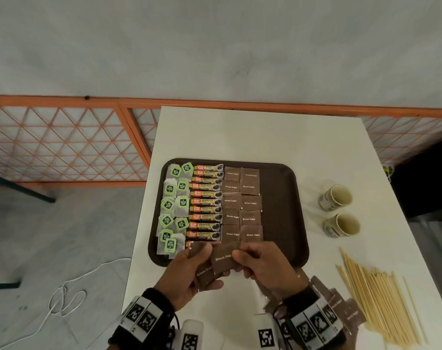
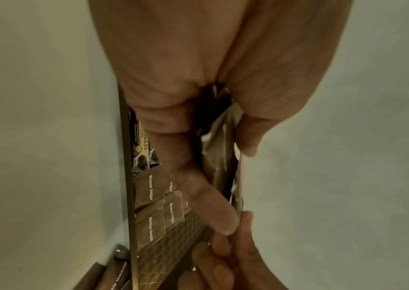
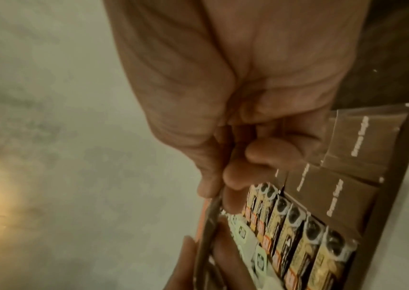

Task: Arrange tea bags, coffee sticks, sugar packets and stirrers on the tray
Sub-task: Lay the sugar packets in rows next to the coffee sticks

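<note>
left hand: grips fanned brown sugar packets | right hand: pinches top packet | over brown tray near edge

**Even light overhead, dim and soft at the wrists**

The head view is evenly and fairly brightly lit, the white worktop showing only faint shadows; straight lines bow toward the wide-angle edges. Both wrist views are dimmer, yellow-tinted and soft. The right wrist view carries a warm glare patch at its left edge, and the near palm of the right hand is out of focus.
</note>
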`<state>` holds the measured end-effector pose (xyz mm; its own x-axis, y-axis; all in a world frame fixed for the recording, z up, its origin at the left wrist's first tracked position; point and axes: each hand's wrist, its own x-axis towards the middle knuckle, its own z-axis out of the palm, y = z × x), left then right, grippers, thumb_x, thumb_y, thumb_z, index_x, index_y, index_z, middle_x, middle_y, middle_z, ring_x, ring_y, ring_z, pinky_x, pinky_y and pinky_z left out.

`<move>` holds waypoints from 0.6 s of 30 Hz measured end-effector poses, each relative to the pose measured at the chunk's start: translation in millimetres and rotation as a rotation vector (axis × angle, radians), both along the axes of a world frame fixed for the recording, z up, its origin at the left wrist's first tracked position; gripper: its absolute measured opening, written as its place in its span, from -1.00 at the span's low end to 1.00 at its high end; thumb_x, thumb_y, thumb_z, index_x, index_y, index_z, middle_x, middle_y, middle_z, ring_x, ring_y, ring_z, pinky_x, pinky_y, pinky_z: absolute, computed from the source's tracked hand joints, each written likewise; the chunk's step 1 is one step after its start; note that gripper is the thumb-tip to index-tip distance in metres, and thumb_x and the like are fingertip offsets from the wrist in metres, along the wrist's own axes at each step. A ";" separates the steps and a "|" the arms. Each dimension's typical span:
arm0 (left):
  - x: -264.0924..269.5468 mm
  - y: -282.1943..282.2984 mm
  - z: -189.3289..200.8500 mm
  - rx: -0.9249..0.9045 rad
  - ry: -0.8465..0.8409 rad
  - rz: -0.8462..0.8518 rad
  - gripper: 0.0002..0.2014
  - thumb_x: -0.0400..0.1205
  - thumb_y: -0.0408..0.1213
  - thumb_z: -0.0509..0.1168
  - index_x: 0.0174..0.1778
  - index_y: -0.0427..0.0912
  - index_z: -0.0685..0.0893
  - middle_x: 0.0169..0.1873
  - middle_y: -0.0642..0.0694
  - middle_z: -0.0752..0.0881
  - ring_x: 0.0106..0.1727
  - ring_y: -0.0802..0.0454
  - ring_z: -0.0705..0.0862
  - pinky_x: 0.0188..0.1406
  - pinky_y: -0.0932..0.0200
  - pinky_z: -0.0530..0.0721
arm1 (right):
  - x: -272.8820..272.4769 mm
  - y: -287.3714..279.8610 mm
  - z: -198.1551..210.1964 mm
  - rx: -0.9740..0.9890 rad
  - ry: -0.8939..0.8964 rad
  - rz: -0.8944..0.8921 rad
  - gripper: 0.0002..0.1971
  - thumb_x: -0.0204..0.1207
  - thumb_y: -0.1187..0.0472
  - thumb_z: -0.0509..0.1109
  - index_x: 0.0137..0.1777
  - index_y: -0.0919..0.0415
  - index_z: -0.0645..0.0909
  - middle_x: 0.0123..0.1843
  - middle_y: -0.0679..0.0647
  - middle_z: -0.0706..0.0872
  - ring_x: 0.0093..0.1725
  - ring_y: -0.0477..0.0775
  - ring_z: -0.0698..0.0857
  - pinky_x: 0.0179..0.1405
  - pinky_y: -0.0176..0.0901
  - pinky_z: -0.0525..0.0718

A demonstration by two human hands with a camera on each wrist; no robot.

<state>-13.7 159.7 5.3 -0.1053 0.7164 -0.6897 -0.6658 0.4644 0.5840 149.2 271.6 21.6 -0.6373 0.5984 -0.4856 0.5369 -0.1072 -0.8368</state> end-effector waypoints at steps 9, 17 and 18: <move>-2.5 1.6 -7.7 0.056 0.132 -0.074 -0.68 0.56 -0.50 0.41 0.25 -0.30 0.66 -0.03 -0.39 0.81 -0.09 -0.25 0.81 -0.29 0.00 0.78 | -4.8 -2.9 5.6 -0.030 0.032 -0.018 -0.90 0.60 0.22 0.44 -0.08 0.02 0.77 -0.34 -0.06 0.78 -0.40 -0.12 0.65 -0.38 -0.35 0.61; -21.2 -4.5 -19.9 -0.014 0.059 0.099 -0.73 0.63 -0.53 0.32 0.23 -0.27 0.62 -0.13 -0.39 0.80 -0.09 -0.29 0.80 -0.15 -0.14 0.80 | -34.6 96.8 -13.4 0.027 -0.050 -0.307 -0.86 0.63 0.32 0.39 0.01 0.13 0.78 -0.17 0.07 0.85 -0.35 -0.08 0.67 -0.29 -0.25 0.69; -23.2 -6.0 -19.1 -0.024 0.031 0.094 -0.75 0.64 -0.53 0.30 0.23 -0.27 0.63 -0.11 -0.40 0.80 -0.09 -0.31 0.80 -0.17 -0.13 0.81 | -43.5 114.6 -17.6 0.007 -0.055 -0.336 -0.88 0.62 0.34 0.40 0.05 0.23 0.77 -0.13 0.16 0.84 -0.35 -0.04 0.67 -0.28 -0.20 0.69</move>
